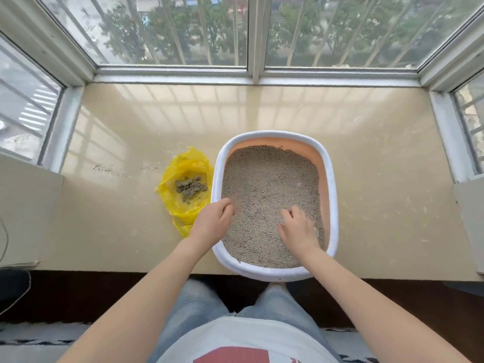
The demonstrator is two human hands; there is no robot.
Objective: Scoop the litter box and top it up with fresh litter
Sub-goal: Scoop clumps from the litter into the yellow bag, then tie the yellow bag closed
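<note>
Item: litter box (332, 179), oval, white rim over a peach inner wall, set on the beige window ledge (387, 166) with its near end at the ledge's front edge. Contents: grey litter (269, 184), spread fairly level, lower at the far end where bare wall shows. Adjacent, touching the box's left side: yellow plastic bag (180, 169), lying open and flat, holding a small heap of scooped clumps (191, 189). Left hand (213, 222): over the box's left rim, fingers curled, tips at the litter surface; grip partly closed, and whether it holds any grains cannot be told. Right hand (298, 229): inside the box, palm down on the litter, fingers loosely bent and blurred, holding nothing visible. No scoop or fresh-litter container in view. Risks, as judged: raking near the left rim could flick grains over onto the ledge or the floor; a forearm brushing the bag could spill its clumps, since the mouth is unsecured; pressure on the near rim could tip the overhanging box towards the person's lap.
</note>
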